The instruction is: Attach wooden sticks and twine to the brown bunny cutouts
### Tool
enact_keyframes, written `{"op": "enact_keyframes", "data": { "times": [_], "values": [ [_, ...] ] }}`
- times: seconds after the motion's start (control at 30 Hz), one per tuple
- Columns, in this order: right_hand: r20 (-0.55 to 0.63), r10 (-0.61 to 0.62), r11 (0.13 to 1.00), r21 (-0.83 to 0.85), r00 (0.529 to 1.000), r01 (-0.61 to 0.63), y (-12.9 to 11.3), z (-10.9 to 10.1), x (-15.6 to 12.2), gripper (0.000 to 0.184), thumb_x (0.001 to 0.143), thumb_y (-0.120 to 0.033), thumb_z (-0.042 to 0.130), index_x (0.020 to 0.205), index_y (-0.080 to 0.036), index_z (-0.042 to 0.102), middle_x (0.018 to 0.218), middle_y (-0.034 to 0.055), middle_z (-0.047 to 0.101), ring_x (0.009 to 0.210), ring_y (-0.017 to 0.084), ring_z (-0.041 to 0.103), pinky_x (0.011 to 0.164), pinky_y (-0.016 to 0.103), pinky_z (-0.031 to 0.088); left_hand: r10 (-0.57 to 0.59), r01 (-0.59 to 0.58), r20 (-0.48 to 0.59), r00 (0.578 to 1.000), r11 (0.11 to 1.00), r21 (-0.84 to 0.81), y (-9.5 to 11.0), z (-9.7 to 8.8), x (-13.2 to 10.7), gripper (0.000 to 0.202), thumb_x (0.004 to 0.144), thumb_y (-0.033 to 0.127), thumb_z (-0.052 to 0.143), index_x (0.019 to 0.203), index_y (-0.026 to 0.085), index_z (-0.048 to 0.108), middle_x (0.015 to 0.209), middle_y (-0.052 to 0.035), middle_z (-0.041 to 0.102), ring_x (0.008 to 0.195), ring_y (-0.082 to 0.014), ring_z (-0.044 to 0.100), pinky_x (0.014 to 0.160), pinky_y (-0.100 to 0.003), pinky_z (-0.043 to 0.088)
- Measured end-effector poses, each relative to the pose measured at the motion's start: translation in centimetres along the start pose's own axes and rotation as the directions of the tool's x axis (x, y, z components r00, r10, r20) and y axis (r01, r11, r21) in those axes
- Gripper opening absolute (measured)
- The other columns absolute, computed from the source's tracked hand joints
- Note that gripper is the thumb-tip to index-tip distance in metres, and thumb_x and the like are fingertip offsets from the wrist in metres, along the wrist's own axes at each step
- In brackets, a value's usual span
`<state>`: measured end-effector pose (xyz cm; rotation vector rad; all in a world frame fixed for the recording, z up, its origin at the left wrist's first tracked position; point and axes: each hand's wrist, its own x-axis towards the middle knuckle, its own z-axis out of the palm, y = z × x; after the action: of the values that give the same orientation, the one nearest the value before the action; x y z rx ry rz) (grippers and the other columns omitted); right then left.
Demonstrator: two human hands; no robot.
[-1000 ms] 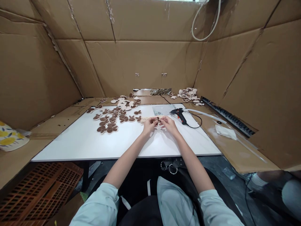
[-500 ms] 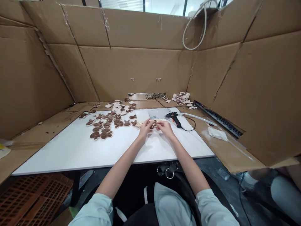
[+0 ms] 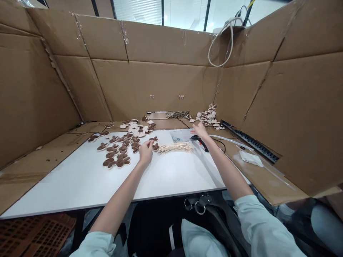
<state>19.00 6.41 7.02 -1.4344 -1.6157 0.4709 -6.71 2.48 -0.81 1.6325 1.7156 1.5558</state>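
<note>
My left hand [image 3: 146, 152] is over the white board [image 3: 88, 185], at the right edge of a spread of brown rabbit-head-shaped pieces [image 3: 122, 149]. Its fingertips are pinched together close to a brown piece [image 3: 153, 138]; what they hold is too small to make out. A bundle of thin pale sticks [image 3: 175, 147] lies just right of that hand. My right hand [image 3: 199, 130] reaches past the black-and-red glue gun [image 3: 202, 143], fingers stretched out, with nothing visible in them. Below its fingers is a clear flat sheet or bag [image 3: 179, 136].
Pale cut-out pieces [image 3: 207, 116] are heaped at the back right, and more pale ones [image 3: 137, 127] at the back left. Cardboard walls [image 3: 166, 78] surround the board. A white cable loop [image 3: 209, 53] hangs at upper right. A white packet [image 3: 251, 158] lies on the right cardboard.
My hands have parted. The left moved left to the brown pieces; the right moved up and right past the glue gun. The brown piece with a bow has left the middle. The view tilted up.
</note>
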Motion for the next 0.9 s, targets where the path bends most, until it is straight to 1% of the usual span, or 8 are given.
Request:
{"op": "enact_keyframes", "data": {
  "times": [0.1, 0.2, 0.27, 0.43, 0.53, 0.67, 0.8, 0.9],
  "values": [
    [0.223, 0.167, 0.984, 0.023, 0.961, -0.176, -0.1, 2.5, -1.3, 0.040, 0.077, -0.019, 0.046, 0.116, -0.010, 0.048, 0.095, 0.0119, 0.064, 0.067, 0.015, 0.063, 0.061, 0.025, 0.050, -0.051, 0.051, -0.009, 0.999, 0.997, 0.062, -0.7, -0.4, 0.6, 0.025, 0.074, 0.030, 0.047, 0.077, 0.015, 0.067, 0.080, -0.0083, 0.069, 0.076, -0.0208, 0.061, 0.072, -0.030, 0.044],
    [0.378, -0.022, 0.977, -0.189, 0.926, 0.100, -0.6, 5.4, -3.0, 0.024, 0.075, -0.017, 0.049, 0.095, -0.013, 0.062, 0.094, 0.0093, 0.066, 0.085, 0.018, 0.062, 0.078, 0.028, 0.046, -0.115, 0.123, -0.065, 0.991, 0.980, 0.153, -1.7, -1.2, 1.4, 0.026, 0.075, 0.028, 0.045, 0.079, 0.015, 0.068, 0.076, -0.0095, 0.068, 0.073, -0.0219, 0.062, 0.071, -0.032, 0.044],
    [0.408, -0.080, 0.915, -0.332, 0.909, 0.230, -1.2, 7.0, -3.8, 0.022, 0.074, -0.014, 0.050, 0.090, -0.014, 0.065, 0.096, 0.0112, 0.066, 0.093, 0.021, 0.060, 0.084, 0.028, 0.042, -0.092, 0.090, -0.005, 0.996, 0.960, 0.264, -2.5, -2.1, 1.9, 0.023, 0.073, 0.022, 0.047, 0.079, 0.015, 0.068, 0.079, -0.0101, 0.068, 0.078, -0.0230, 0.061, 0.074, -0.032, 0.043],
    [0.344, 0.039, 0.744, -0.637, 0.938, 0.202, -2.1, 9.0, -4.7, 0.024, 0.077, -0.013, 0.044, 0.086, -0.010, 0.067, 0.093, 0.0203, 0.065, 0.088, 0.026, 0.060, 0.074, 0.032, 0.043, 0.143, -0.245, 0.266, 0.953, 0.881, 0.404, -2.9, -3.5, 1.7, 0.031, 0.070, 0.018, 0.048, 0.096, 0.018, 0.065, 0.103, -0.0103, 0.064, 0.103, -0.0264, 0.050, 0.088, -0.037, 0.037],
    [0.292, -0.007, 0.712, -0.670, 0.956, 0.209, -1.7, 8.7, -4.8, 0.025, 0.079, -0.017, 0.044, 0.084, -0.010, 0.067, 0.092, 0.0195, 0.064, 0.089, 0.024, 0.059, 0.072, 0.029, 0.042, 0.133, -0.270, 0.304, 0.943, 0.839, 0.473, -2.2, -3.1, 1.2, 0.034, 0.069, 0.030, 0.054, 0.100, 0.021, 0.063, 0.117, -0.0103, 0.057, 0.111, -0.0311, 0.043, 0.091, -0.044, 0.033],
    [0.303, -0.067, 0.760, -0.602, 0.951, 0.245, -0.6, 7.6, -4.9, 0.025, 0.077, -0.011, 0.044, 0.082, -0.013, 0.068, 0.090, 0.0135, 0.065, 0.085, 0.019, 0.059, 0.074, 0.025, 0.041, 0.075, -0.328, 0.451, 0.890, 0.793, 0.514, -1.6, -2.7, 1.1, 0.026, 0.074, 0.025, 0.047, 0.093, 0.019, 0.065, 0.103, -0.0115, 0.063, 0.100, -0.0287, 0.053, 0.090, -0.042, 0.034],
    [0.288, -0.066, 0.794, -0.565, 0.955, 0.225, 0.0, 7.0, -5.3, 0.025, 0.074, -0.007, 0.043, 0.078, -0.012, 0.067, 0.087, 0.0125, 0.065, 0.080, 0.019, 0.059, 0.073, 0.025, 0.040, 0.062, -0.275, 0.404, 0.913, 0.824, 0.496, -1.8, -3.3, 1.4, 0.029, 0.076, 0.016, 0.043, 0.097, 0.017, 0.063, 0.096, -0.0134, 0.064, 0.094, -0.0254, 0.057, 0.086, -0.036, 0.039],
    [0.251, -0.070, 0.816, -0.542, 0.965, 0.201, 0.0, 7.1, -5.7, 0.025, 0.074, -0.005, 0.042, 0.075, -0.012, 0.066, 0.087, 0.0120, 0.064, 0.081, 0.019, 0.058, 0.074, 0.025, 0.040, 0.259, -0.373, 0.321, 0.911, 0.849, 0.373, -1.4, -3.3, 0.9, 0.031, 0.080, 0.019, 0.042, 0.106, 0.017, 0.059, 0.109, -0.0130, 0.058, 0.106, -0.0237, 0.050, 0.092, -0.035, 0.037]
  ]
}}
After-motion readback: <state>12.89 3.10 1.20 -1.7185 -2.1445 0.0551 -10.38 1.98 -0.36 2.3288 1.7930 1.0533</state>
